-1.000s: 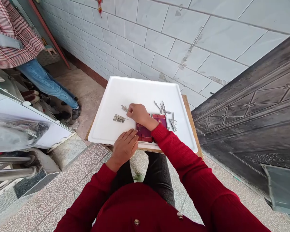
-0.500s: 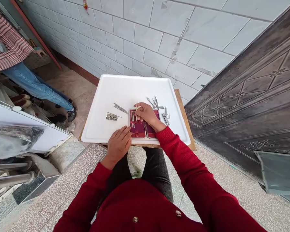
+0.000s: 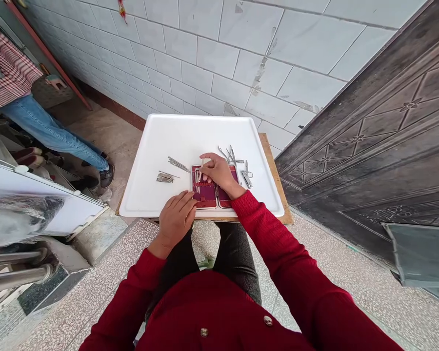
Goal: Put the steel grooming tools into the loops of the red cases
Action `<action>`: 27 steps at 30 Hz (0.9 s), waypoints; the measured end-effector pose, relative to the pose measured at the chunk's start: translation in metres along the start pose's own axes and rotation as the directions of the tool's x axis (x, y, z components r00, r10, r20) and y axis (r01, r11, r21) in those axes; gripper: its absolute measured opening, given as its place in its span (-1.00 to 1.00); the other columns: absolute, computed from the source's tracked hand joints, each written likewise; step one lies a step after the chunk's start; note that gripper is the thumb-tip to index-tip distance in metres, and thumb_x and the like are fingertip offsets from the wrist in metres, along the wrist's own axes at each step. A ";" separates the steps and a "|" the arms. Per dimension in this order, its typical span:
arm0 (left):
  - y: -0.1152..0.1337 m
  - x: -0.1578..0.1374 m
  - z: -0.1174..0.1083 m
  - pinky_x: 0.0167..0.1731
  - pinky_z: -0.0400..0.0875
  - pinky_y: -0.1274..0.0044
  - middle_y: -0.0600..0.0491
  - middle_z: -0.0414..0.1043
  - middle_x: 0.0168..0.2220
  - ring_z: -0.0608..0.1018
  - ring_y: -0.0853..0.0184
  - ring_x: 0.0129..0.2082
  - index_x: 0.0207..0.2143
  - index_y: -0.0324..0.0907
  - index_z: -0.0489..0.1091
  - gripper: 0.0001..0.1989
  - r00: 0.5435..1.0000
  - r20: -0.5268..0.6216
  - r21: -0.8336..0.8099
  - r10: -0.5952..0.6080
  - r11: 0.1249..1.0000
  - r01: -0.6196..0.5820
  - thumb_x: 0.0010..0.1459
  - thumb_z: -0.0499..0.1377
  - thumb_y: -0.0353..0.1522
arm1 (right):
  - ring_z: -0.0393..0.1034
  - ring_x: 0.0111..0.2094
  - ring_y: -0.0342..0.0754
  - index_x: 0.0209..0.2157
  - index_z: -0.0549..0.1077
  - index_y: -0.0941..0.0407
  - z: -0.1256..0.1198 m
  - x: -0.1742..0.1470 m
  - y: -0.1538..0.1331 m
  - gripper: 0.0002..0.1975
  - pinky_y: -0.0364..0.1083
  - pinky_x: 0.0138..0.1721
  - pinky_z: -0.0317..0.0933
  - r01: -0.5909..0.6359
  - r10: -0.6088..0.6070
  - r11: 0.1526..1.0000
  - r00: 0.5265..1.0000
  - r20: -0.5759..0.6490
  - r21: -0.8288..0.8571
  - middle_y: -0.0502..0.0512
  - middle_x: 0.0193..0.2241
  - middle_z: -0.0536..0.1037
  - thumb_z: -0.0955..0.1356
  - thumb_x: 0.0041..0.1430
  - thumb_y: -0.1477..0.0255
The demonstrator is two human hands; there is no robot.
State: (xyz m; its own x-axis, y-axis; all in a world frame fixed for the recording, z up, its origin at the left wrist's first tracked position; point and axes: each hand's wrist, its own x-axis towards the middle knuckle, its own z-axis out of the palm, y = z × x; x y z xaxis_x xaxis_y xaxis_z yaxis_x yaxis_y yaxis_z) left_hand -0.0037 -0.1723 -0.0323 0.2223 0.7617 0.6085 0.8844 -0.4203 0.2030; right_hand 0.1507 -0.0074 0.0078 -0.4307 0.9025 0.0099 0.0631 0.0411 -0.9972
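Note:
An open manicure case with a dark red lining lies at the near edge of a white tray. Slim metal tools sit in the loops of its left half. My right hand is over the case, thumb and fingers pinched on a slim manicure tool, whose exact kind I cannot make out; fingers hide part of it. Fingers outstretched, my left hand rests at the case's lower left edge, fingertips touching it.
Left of the case lie several thin metal tools and nail clippers. To its right are nippers, small scissors and more clippers. A tiled wall stands behind, a dark door at right, a person at left.
The whole view has shifted slightly. Between my right fingers the slim tool has turned from lying crosswise to more upright over the case's left half. My left hand stays at the case edge.

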 end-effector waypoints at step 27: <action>-0.001 0.055 0.010 0.18 0.32 0.19 -0.04 0.63 -0.10 0.59 0.13 0.02 -0.21 -0.16 0.52 -0.78 0.996 -0.007 0.075 -0.086 0.993 0.087 0.43 0.08 -0.34 | 0.33 -0.65 -0.22 -0.11 0.45 0.12 0.000 -0.011 -0.008 -0.59 -0.25 -0.65 0.21 -0.016 0.012 0.996 0.999 0.053 0.086 -0.18 -0.62 0.48 0.54 0.01 0.36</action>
State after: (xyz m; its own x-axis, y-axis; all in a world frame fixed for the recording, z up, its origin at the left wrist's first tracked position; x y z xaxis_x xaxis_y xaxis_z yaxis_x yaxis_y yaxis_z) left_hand 0.0121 -0.1251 -0.0066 0.1422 0.7915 0.5944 0.9285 -0.3148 0.1971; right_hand 0.1551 -0.0176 0.0155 -0.4769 0.8789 -0.0058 -0.0075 -0.0106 -0.9999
